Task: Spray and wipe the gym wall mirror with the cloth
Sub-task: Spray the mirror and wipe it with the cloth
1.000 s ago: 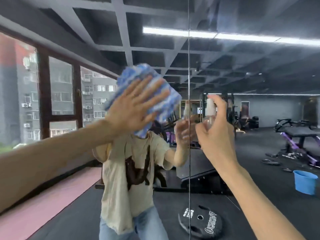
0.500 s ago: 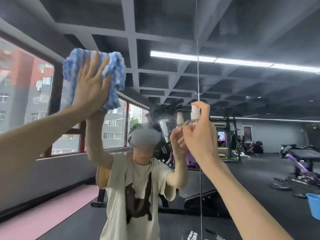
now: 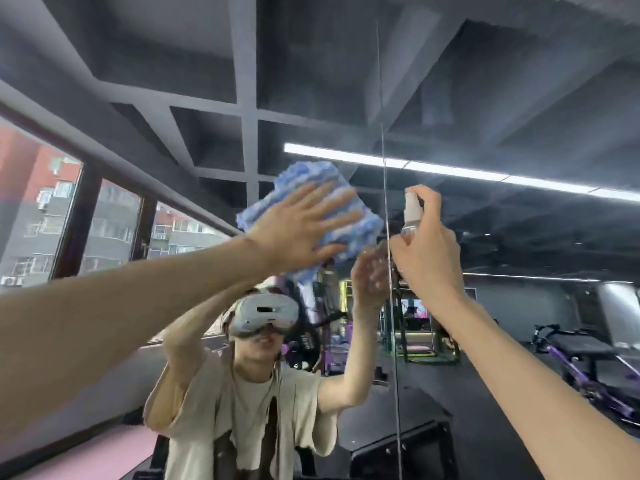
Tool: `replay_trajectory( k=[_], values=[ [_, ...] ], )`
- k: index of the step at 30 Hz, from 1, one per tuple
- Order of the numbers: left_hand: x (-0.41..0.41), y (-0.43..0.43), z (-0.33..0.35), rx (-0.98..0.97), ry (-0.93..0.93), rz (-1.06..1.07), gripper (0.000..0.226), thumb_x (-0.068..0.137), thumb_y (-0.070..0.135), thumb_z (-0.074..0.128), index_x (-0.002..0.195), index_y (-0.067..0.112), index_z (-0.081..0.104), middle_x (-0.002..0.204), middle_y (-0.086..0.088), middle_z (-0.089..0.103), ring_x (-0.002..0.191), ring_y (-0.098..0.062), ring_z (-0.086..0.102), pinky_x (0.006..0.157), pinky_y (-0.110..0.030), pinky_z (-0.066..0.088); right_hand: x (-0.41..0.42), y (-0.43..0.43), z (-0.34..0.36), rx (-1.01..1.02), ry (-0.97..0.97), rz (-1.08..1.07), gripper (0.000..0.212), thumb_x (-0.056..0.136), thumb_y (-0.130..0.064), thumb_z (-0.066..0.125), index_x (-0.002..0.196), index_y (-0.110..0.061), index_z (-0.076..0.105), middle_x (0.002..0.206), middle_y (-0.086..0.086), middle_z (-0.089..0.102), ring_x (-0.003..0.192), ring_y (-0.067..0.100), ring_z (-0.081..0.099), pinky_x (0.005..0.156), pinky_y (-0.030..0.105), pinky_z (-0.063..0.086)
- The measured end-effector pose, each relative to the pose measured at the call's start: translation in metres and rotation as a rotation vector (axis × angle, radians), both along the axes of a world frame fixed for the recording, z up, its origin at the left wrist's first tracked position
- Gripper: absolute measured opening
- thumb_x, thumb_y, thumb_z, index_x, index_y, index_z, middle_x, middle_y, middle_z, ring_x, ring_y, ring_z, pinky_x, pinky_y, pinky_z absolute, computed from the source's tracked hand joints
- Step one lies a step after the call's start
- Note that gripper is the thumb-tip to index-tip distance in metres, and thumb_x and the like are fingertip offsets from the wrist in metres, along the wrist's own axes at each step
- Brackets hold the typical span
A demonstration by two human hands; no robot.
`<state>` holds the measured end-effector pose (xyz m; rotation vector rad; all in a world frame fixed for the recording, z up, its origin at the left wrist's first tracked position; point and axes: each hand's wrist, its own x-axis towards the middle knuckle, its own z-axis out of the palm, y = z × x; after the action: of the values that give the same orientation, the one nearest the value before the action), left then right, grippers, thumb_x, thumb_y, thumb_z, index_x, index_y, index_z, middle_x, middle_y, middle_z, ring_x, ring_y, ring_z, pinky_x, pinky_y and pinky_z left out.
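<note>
Both arms reach up; left hand lies flat, fingers spread toward two o'clock; right hand grips the spray bottle, forefinger on top.

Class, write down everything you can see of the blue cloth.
The cloth is blue and white, thick and nubby like microfibre, folded into a pad. The left hand, fingers straight and spread, presses it flat against the mirror, high up, just left of the panel seam.

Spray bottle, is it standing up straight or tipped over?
Upright: the spray bottle has its white top uppermost, clear body below, gripped by the right hand.
</note>
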<state>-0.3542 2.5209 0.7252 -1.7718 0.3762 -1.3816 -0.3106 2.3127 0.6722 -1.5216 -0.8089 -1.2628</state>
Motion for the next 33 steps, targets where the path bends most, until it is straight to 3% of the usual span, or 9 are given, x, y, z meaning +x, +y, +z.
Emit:
replay_trajectory(
  k=[3, 8, 10, 14, 18, 26, 28, 31, 33],
  values=[
    [-0.006, 0.005, 0.056, -0.346, -0.203, -0.012, 0.063, 0.093, 0.056, 0.026, 0.147, 0.025, 0.039, 0.155, -0.012, 0.032, 0.143, -0.038, 0.027, 0.117, -0.047, 0.011, 0.009, -0.008, 0.019, 0.056, 0.008, 0.023, 0.057, 0.092, -0.002, 0.057, 0.136, -0.03, 0.033, 0.084, -0.004, 0.047, 0.064, 0.01, 0.054, 0.049, 0.024, 0.044],
    [0.008, -0.016, 0.034, 0.199, 0.137, 0.042, 0.062, 0.096, 0.061, 0.022, 0.153, 0.036, 0.017, 0.162, 0.0, 0.007, 0.149, -0.026, -0.001, 0.119, -0.038, -0.009, 0.028, -0.017, 0.055, 0.138, 0.052, 0.003, 0.055, 0.09, -0.004, 0.055, 0.133, -0.032, 0.034, 0.094, 0.009, 0.058, 0.066, 0.028, 0.061, 0.056, 0.038, 0.054],
    [0.012, -0.023, 0.064, 0.235, 0.161, 0.083, 0.064, 0.095, 0.064, 0.015, 0.154, 0.038, 0.01, 0.162, 0.003, -0.001, 0.149, -0.022, -0.007, 0.119, -0.037, -0.012, 0.032, -0.019, 0.073, 0.166, 0.076, -0.016, 0.054, 0.088, -0.005, 0.054, 0.13, -0.034, 0.034, 0.1, 0.016, 0.06, 0.072, 0.037, 0.063, 0.065, 0.048, 0.057],
    [0.018, -0.031, 0.169, -0.162, -0.122, -0.016, 0.082, 0.083, 0.067, 0.005, 0.151, 0.028, 0.028, 0.16, -0.008, 0.018, 0.147, -0.032, 0.015, 0.12, -0.041, 0.002, 0.034, -0.041, 0.109, 0.143, 0.069, -0.088, 0.052, 0.088, -0.004, 0.05, 0.127, -0.034, 0.033, 0.093, 0.013, 0.058, 0.071, 0.036, 0.063, 0.064, 0.05, 0.057],
    [0.037, -0.044, 0.239, -0.371, -0.213, -0.018, 0.064, 0.097, 0.057, 0.025, 0.153, 0.028, 0.019, 0.162, -0.008, 0.007, 0.149, -0.03, 0.005, 0.12, -0.039, -0.003, 0.043, -0.069, 0.147, 0.227, 0.151, -0.111, 0.048, 0.086, -0.005, 0.046, 0.119, -0.038, 0.033, 0.098, 0.013, 0.059, 0.068, 0.035, 0.063, 0.043, 0.033, 0.053],
    [0.077, -0.107, 0.295, -0.442, -0.183, 0.002, 0.063, 0.1, 0.051, 0.023, 0.155, 0.024, 0.013, 0.163, -0.01, 0.001, 0.149, -0.031, -0.001, 0.12, -0.041, -0.007, 0.059, -0.104, 0.178, 0.242, 0.14, -0.159, 0.047, 0.089, -0.004, 0.049, 0.117, -0.037, 0.032, 0.092, 0.003, 0.05, 0.051, 0.024, 0.057, 0.046, 0.037, 0.057],
    [0.08, -0.129, 0.29, -0.343, -0.084, 0.014, 0.063, 0.098, 0.055, 0.023, 0.154, 0.026, 0.018, 0.162, -0.011, 0.005, 0.148, -0.031, 0.004, 0.12, -0.042, -0.003, 0.063, -0.111, 0.178, 0.242, 0.124, -0.165, 0.047, 0.089, -0.003, 0.048, 0.118, -0.036, 0.032, 0.089, 0.001, 0.051, 0.049, 0.023, 0.057, 0.05, 0.041, 0.057],
    [0.099, -0.162, 0.248, 0.213, 0.091, 0.104, 0.077, 0.087, 0.068, 0.005, 0.147, 0.028, 0.03, 0.155, -0.013, 0.026, 0.142, -0.03, 0.023, 0.118, -0.045, 0.012, 0.073, -0.125, 0.177, 0.24, 0.143, -0.153, 0.046, 0.088, -0.001, 0.047, 0.115, -0.036, 0.033, 0.085, 0.002, 0.053, 0.048, 0.025, 0.055, 0.047, 0.039, 0.054],
    [0.111, -0.171, 0.209, 0.407, 0.237, 0.192, 0.081, 0.083, 0.074, 0.002, 0.152, 0.035, 0.016, 0.162, -0.006, 0.008, 0.149, -0.026, 0.005, 0.121, -0.043, -0.002, 0.081, -0.134, 0.18, 0.241, 0.162, -0.159, 0.044, 0.088, -0.003, 0.048, 0.112, -0.037, 0.033, 0.085, 0.002, 0.054, 0.049, 0.027, 0.056, 0.046, 0.037, 0.053]
  ],
)
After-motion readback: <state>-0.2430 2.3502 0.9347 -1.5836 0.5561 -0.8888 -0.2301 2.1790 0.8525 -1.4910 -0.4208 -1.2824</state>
